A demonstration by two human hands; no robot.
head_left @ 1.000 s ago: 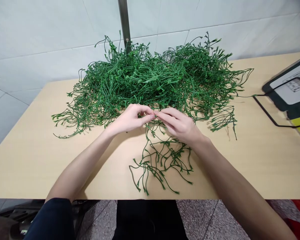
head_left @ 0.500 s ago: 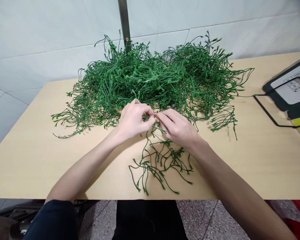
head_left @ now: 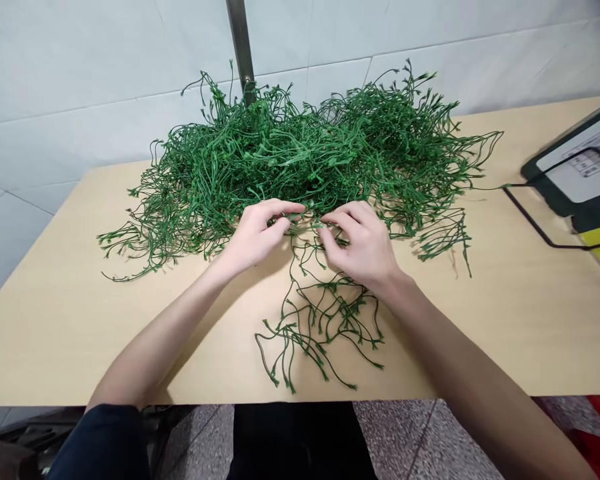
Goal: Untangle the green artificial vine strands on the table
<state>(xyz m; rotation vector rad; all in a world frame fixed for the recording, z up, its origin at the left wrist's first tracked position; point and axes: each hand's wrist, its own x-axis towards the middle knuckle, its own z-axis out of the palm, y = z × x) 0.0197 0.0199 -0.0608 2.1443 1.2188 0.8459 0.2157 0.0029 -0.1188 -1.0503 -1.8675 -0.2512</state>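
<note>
A large tangled heap of thin green artificial plant stems (head_left: 300,147), with small forked tips, lies across the back of the table. My left hand (head_left: 263,233) is at the heap's front edge, thumb and forefinger apart, with green bits near the fingertips. Opposite it, my right hand (head_left: 363,240) has thumb and forefinger close together at a short green stem (head_left: 317,226). Below and between the hands lies a loose, linked cluster of green stems (head_left: 320,320), reaching toward the table's front edge.
The wooden table (head_left: 190,360) meets a tiled wall (head_left: 105,60). A metal post (head_left: 241,40) rises behind the heap. At the right lies a dark package with a white label (head_left: 580,173), with a black wire-like frame (head_left: 535,230) beside it. A small stem bunch (head_left: 443,237) lies right of the heap.
My hands have moved slightly apart from their fingertip-to-fingertip pinch. My left thumb and forefinger have spread. The view has shifted a little; the heap and loose cluster look the same.
</note>
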